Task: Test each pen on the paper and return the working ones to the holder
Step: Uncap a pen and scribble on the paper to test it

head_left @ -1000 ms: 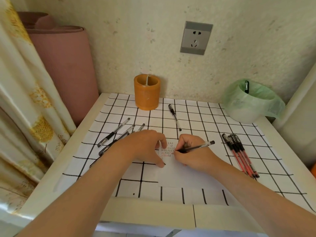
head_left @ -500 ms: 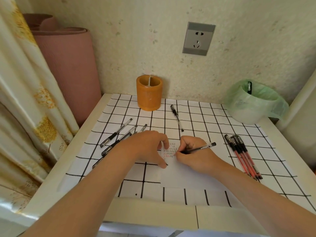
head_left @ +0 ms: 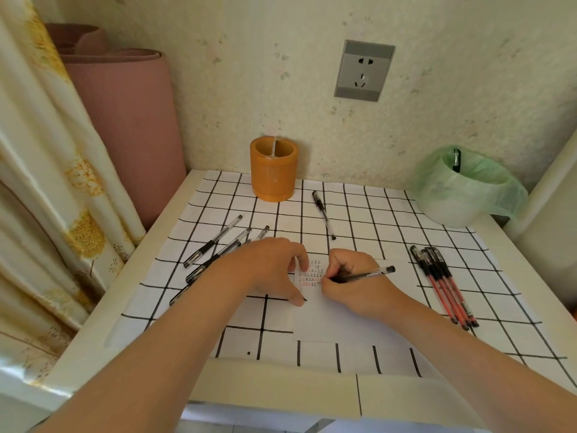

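- Gripping a pen (head_left: 362, 275), the right hand (head_left: 352, 287) writes on paper (head_left: 331, 320); the left hand (head_left: 268, 267) presses it with fingertips.
- Bin (head_left: 452, 210) holds one other pen (head_left: 456, 160).
- Holder (head_left: 273, 175) stands by the wall (head_left: 218, 89).

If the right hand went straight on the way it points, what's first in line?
Probably the left hand, pressing the paper just past the tip of the pen that the right hand grips. Only a strip of written marks lies between them.

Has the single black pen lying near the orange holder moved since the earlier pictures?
No. The black pen keeps its place and angle, just right of the holder.
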Available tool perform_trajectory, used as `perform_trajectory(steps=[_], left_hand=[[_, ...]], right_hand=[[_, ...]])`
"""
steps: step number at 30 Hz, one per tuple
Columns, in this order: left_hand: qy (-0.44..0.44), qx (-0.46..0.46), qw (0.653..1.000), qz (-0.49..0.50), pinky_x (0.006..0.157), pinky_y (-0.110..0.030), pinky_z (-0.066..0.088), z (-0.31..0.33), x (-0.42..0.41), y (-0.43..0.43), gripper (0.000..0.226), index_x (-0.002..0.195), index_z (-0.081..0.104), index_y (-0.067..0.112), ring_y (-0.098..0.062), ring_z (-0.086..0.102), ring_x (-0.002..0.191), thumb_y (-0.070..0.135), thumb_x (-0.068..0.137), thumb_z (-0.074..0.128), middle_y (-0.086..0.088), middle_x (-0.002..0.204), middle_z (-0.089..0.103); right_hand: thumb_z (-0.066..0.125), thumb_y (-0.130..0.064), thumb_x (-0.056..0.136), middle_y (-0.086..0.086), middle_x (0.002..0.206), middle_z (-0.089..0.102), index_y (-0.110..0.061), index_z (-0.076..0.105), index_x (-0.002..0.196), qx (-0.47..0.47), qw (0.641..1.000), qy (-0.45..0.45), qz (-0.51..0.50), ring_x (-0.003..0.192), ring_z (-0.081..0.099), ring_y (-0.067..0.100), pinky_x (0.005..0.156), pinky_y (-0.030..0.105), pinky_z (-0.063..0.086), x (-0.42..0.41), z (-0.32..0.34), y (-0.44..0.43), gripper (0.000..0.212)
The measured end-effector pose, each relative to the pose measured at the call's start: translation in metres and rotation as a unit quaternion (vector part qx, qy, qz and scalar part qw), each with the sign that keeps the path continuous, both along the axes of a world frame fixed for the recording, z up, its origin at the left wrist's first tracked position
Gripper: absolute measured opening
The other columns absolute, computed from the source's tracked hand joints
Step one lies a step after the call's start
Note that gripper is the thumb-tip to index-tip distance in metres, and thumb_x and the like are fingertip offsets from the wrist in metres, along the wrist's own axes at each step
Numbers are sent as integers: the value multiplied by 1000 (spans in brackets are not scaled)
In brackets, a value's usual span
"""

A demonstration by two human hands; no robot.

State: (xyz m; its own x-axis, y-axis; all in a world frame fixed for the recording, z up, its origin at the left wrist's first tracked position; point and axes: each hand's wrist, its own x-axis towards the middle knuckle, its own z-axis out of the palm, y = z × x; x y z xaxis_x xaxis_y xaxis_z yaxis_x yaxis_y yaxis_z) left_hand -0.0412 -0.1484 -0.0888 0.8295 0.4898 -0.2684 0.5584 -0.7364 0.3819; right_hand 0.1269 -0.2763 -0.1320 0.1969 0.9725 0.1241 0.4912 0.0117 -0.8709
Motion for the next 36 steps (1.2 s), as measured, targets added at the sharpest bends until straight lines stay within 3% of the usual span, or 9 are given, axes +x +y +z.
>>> perform_trajectory(steps=[4, 9, 12, 16, 26, 31, 36], left_hand=[[2, -2, 1000, 2, 72, -27, 48, 0, 1, 0, 58, 111, 56, 42, -4, 55, 90, 54, 62, 85, 18, 100, 55], [2, -6, 1000, 1, 77, -29, 50, 2, 1, -1, 58, 112, 57, 40, -6, 56, 93, 52, 64, 85, 18, 101, 55], [2, -7, 1000, 1, 79, -31, 51, 3, 0, -1, 58, 113, 57, 40, -7, 56, 94, 51, 64, 85, 18, 101, 55], [3, -2, 1000, 2, 79, -30, 51, 3, 0, -2, 58, 113, 56, 40, -6, 56, 93, 52, 64, 85, 18, 102, 55], [3, -13, 1000, 7, 76, -27, 47, 5, 0, -3, 58, 113, 56, 40, -6, 55, 95, 51, 65, 85, 18, 103, 54], [1, -21, 1000, 15, 77, -28, 48, 6, -1, -5, 58, 113, 56, 41, -7, 56, 96, 50, 64, 86, 18, 101, 54], [1, -17, 1000, 16, 78, -28, 48, 7, -2, -6, 58, 113, 56, 41, -6, 56, 97, 51, 64, 86, 19, 102, 54]], right_hand=[[69, -3, 75, -6, 59, 55, -13, 54, 66, -13, 1000, -6, 3, 53, 45, 7, 47, 26, 35, 1, 1, 1, 20], [68, -5, 76, 8, 63, 58, -9, 53, 68, -10, 1000, 12, 3, 55, 46, 12, 48, 28, 35, -1, 1, 0, 18], [69, -3, 76, 8, 64, 59, -11, 52, 67, -11, 1000, -1, 1, 55, 46, 9, 48, 26, 34, -2, 2, 0, 21], [67, -11, 75, 16, 69, 58, -14, 53, 68, -5, 1000, 11, 3, 57, 47, 18, 50, 33, 36, -1, 0, 0, 16], [68, -2, 76, 7, 65, 57, -13, 55, 67, -15, 1000, -7, 15, 56, 47, 10, 50, 27, 37, -2, 4, -1, 19], [67, 2, 75, -11, 58, 51, -8, 53, 67, -24, 1000, -14, 7, 52, 42, 4, 46, 21, 34, -4, 7, -2, 19], [68, 0, 74, -4, 61, 54, -9, 52, 67, -19, 1000, -13, 8, 54, 45, 7, 47, 25, 34, -4, 9, -3, 20]])
